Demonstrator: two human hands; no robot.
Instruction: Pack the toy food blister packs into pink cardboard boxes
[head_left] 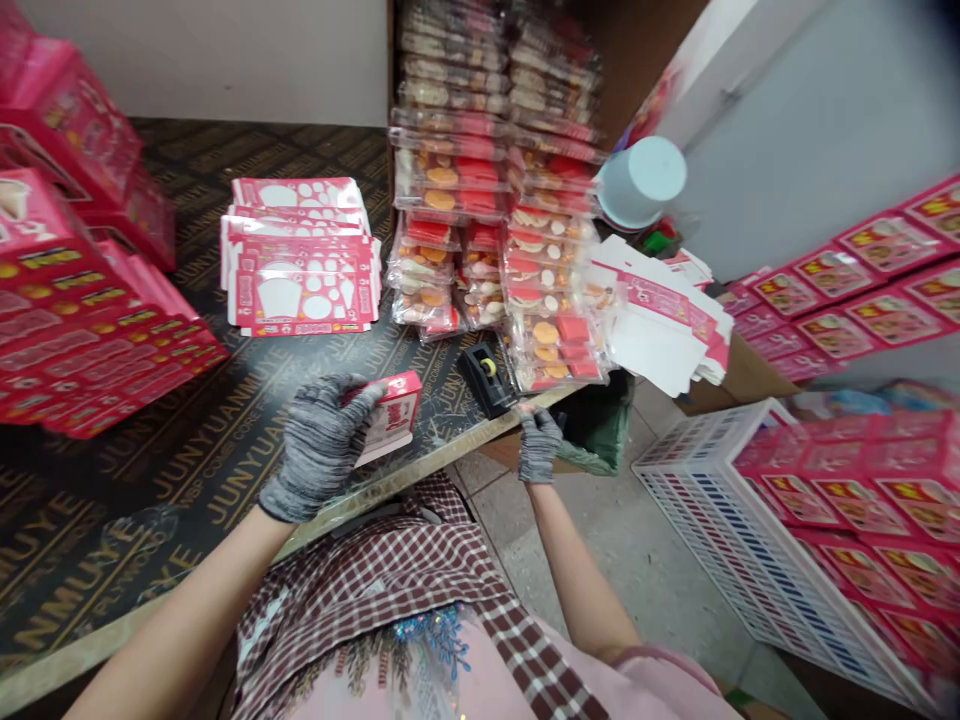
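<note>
My left hand [324, 440], in a grey knit glove, is closed around a small pink and white cardboard box [391, 415] above the table's front edge. My right hand [538, 440], gloved alike with bare fingertips, pinches the tape at the front end of a black tape dispenser [489, 382]. The strip itself is too small and clear to make out well. Yellow shows at the dispenser's roll. Beyond my left hand lie overlapping flat pink cartons [304, 262] with white cut-out shapes.
Clear packets of food-like toy pieces [457, 170] are piled behind the dispenser. Pink boxes [82, 310] are stacked at left. On the right are white cartons [652, 335], a light blue tub [643, 180], a green-lined bin [604, 425] and a white crate [705, 500] of pink boxes.
</note>
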